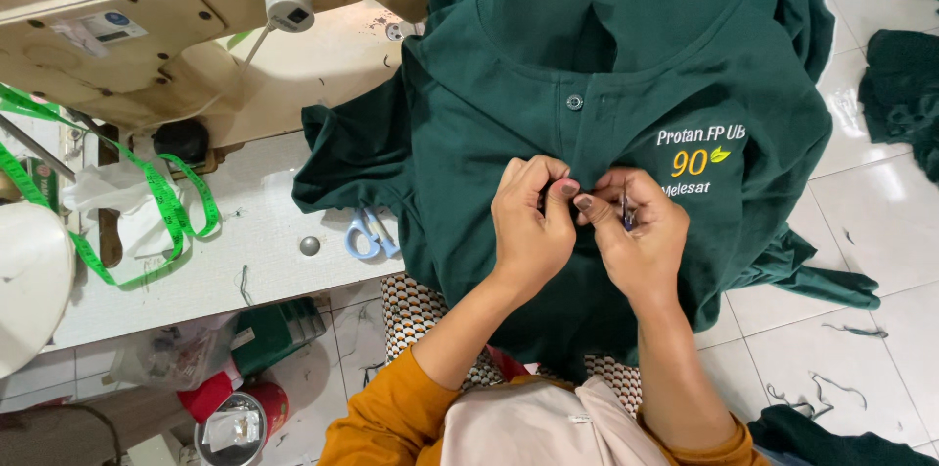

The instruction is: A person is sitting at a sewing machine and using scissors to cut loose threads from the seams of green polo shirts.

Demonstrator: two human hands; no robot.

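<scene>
Both hands (pixel 587 226) on green shirt (pixel 509 124), blue scissors (pixel 369 233) and sewing machine (pixel 166 26) beside.

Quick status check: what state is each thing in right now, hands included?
Left hand: pinching the shirt's front opening.
Right hand: pinching the same spot, a small dark tool between its fingers.
Green polo shirt: spread face up, top button fastened.
Measuring tape: unrolled, looped on the table.
Blue-handled scissors: lying partly under the shirt.
Sewing machine: untouched.
</scene>
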